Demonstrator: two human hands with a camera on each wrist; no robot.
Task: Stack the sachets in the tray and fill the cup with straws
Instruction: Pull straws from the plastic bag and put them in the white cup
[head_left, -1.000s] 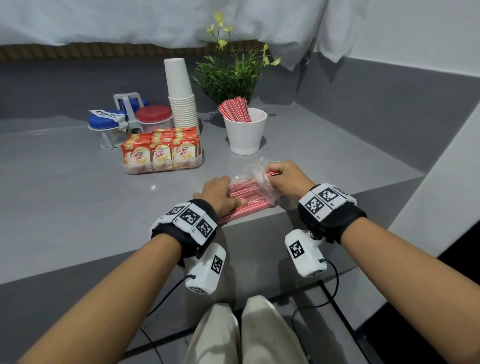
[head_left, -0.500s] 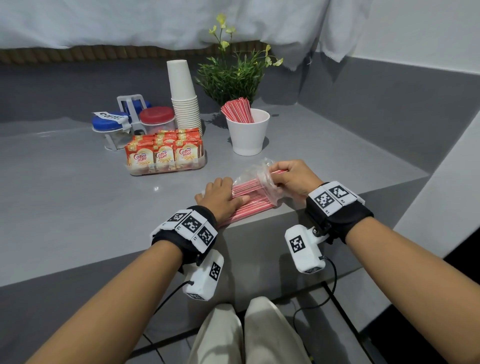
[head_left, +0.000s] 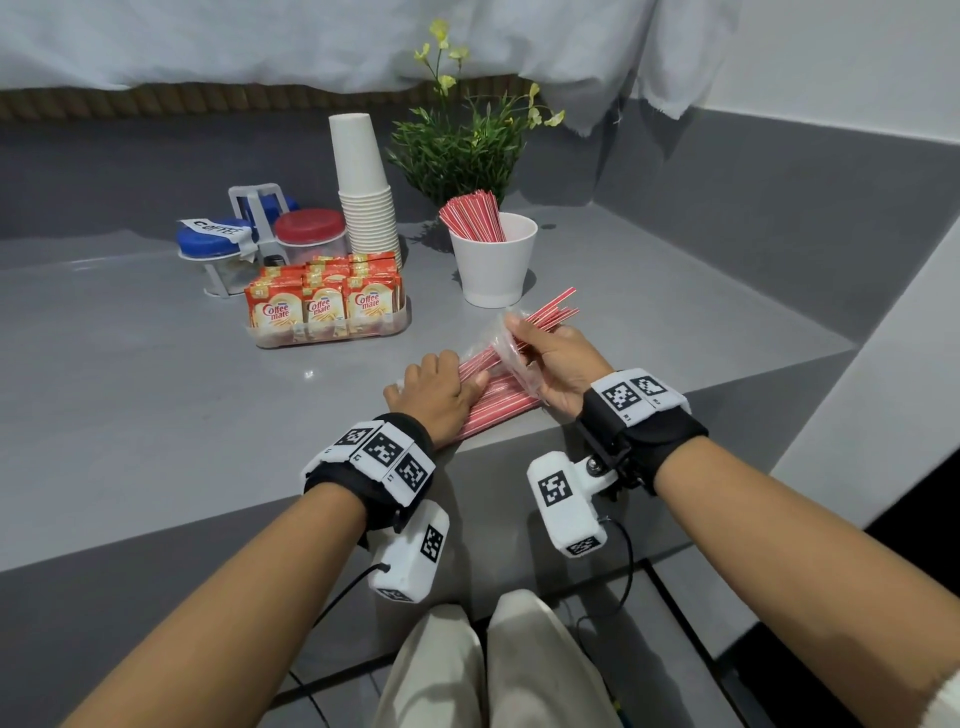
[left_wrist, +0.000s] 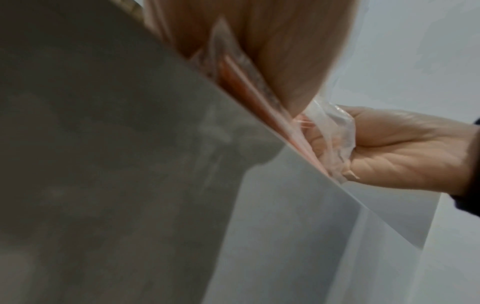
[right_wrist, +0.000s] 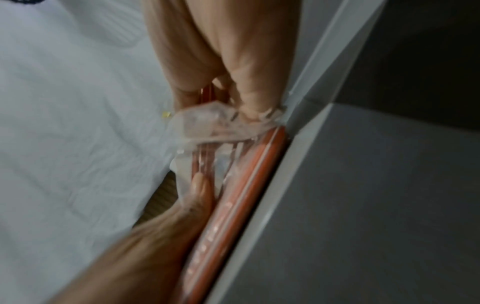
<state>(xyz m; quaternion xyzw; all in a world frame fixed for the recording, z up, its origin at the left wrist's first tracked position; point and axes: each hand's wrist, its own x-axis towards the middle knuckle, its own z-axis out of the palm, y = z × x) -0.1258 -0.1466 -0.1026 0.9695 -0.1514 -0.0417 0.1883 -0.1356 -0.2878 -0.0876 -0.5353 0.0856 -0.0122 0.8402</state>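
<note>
A clear plastic bag of red-and-white straws (head_left: 501, 397) lies at the table's front edge. My left hand (head_left: 436, 392) presses flat on the bag's near end; the left wrist view shows its fingers (left_wrist: 272, 51) lying over the packet. My right hand (head_left: 550, 358) pinches a bunch of straws (head_left: 556, 309) at the bag's crumpled mouth (right_wrist: 221, 121), and their tips stick out toward the white cup (head_left: 493, 270). That cup holds more straws (head_left: 472, 215). A clear tray (head_left: 400, 327) to its left holds upright Coffee mate sachets (head_left: 322, 309).
Behind the tray stand a stack of paper cups (head_left: 363, 192), a red-lidded jar (head_left: 310, 234) and a blue-lidded jar (head_left: 210, 247) in a white rack. A green plant (head_left: 457, 150) stands behind the cup. A grey wall rises on the right.
My right hand has drawn a bunch of straws partly out of the bag, up and away toward the cup. My left hand has stayed pressed on the bag.
</note>
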